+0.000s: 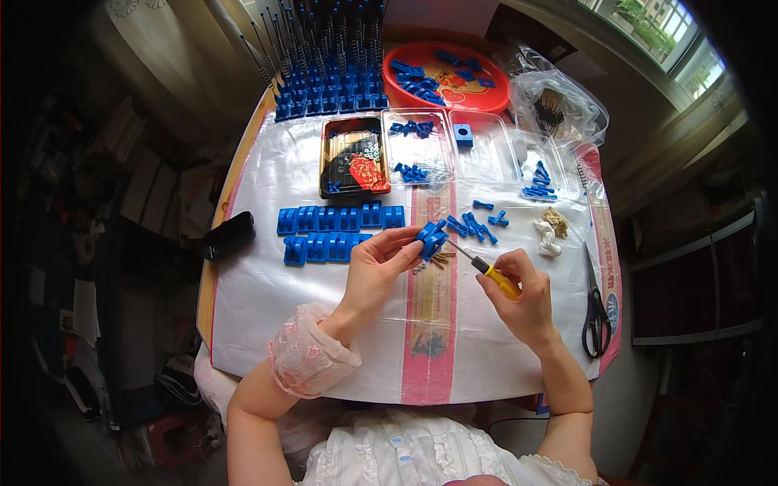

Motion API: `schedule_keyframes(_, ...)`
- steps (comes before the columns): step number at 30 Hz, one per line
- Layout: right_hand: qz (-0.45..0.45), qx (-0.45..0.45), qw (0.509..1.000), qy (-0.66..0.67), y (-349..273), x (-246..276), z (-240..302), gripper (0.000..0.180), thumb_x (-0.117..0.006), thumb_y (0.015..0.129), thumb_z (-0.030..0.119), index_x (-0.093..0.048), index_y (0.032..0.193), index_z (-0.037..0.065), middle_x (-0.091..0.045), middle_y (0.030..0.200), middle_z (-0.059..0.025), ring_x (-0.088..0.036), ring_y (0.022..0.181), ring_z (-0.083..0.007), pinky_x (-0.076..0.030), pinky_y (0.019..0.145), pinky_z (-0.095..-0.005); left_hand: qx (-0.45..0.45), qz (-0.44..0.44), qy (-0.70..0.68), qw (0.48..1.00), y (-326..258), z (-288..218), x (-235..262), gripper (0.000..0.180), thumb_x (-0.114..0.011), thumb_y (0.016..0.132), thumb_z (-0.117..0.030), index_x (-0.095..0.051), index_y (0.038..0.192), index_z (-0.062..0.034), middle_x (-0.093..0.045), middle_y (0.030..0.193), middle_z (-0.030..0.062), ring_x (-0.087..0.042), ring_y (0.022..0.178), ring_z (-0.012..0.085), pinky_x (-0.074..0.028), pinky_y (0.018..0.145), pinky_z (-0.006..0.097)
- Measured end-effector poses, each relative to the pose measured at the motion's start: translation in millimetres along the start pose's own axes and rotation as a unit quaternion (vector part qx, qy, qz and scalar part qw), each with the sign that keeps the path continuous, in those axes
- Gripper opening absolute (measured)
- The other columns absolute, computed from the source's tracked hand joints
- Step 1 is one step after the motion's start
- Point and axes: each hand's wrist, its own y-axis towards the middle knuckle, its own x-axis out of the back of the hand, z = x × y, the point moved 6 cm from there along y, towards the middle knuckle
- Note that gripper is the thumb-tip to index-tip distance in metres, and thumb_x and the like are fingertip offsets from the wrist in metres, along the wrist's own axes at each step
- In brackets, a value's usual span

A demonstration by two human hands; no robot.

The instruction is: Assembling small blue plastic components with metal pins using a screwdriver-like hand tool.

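Observation:
Between the fingers and thumb of my left hand is a blue plastic part, raised over the middle of the table. My right hand grips a screwdriver by its yellow and black handle. Its thin shaft points up and left, and the tip meets or nearly meets the blue part; I cannot tell which. Beneath the part lie several brass-coloured pins. Small blue pegs are scattered just beyond the screwdriver. Left of my left hand, blue blocks stand in two rows.
Clear plastic trays and a black tray line the back. Behind them are a red basin and blue pieces with upright springs. Scissors lie at right, a dark case at left. A plastic bag sits back right.

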Motion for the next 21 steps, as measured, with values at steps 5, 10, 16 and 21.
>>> schedule_keyframes(5, 0.009, 0.005, 1.000, 0.006, -2.0, -2.8, 3.7, 0.028, -0.081, 0.080, 0.011, -0.057, 0.093, 0.004, -0.068, 0.070, -0.0097, -0.069, 0.060, -0.0225, -0.051, 0.054, -0.0307, 0.000, -0.002, -0.005, 1.000, 0.8, -0.2, 1.1, 0.028, -0.067, 0.095, -0.006, -0.066, 0.122, -0.0001, -0.073, 0.110, 0.0098, -0.069, 0.097, 0.0126, -0.057, 0.085, 0.025)
schedule_keyframes(10, 0.005, 0.012, 1.000, 0.007, -2.4, -1.8, 5.9, 0.027, -0.081, 0.080, 0.011, -0.058, 0.092, 0.005, -0.067, 0.070, -0.0093, -0.069, 0.059, -0.0222, -0.051, 0.053, -0.0302, 0.007, -0.011, 0.000, 1.000, 1.6, 0.5, 2.7, 0.029, -0.067, 0.095, -0.007, -0.066, 0.122, -0.0001, -0.073, 0.110, 0.0094, -0.069, 0.097, 0.0126, -0.056, 0.086, 0.025)
schedule_keyframes(16, -0.005, 0.007, 1.000, 0.013, -1.7, -1.2, 4.0, 0.027, -0.080, 0.080, 0.010, -0.058, 0.094, 0.005, -0.067, 0.067, -0.0087, -0.067, 0.056, -0.0210, -0.049, 0.051, -0.0291, 0.004, -0.010, -0.006, 1.000, 1.8, 0.9, 2.8, 0.029, -0.067, 0.095, -0.007, -0.066, 0.123, -0.0004, -0.073, 0.110, 0.0087, -0.069, 0.097, 0.0118, -0.056, 0.086, 0.024)
schedule_keyframes(21, 0.012, -0.034, 0.999, 0.025, 0.1, 1.2, 6.6, 0.024, -0.077, 0.084, 0.008, -0.058, 0.098, 0.005, -0.063, 0.060, -0.0067, -0.060, 0.048, -0.0170, -0.042, 0.046, -0.0290, 0.017, -0.011, -0.008, 1.000, 1.3, 3.5, 4.0, 0.029, -0.067, 0.095, -0.007, -0.067, 0.123, -0.0006, -0.073, 0.110, 0.0086, -0.069, 0.096, 0.0115, -0.056, 0.086, 0.024)
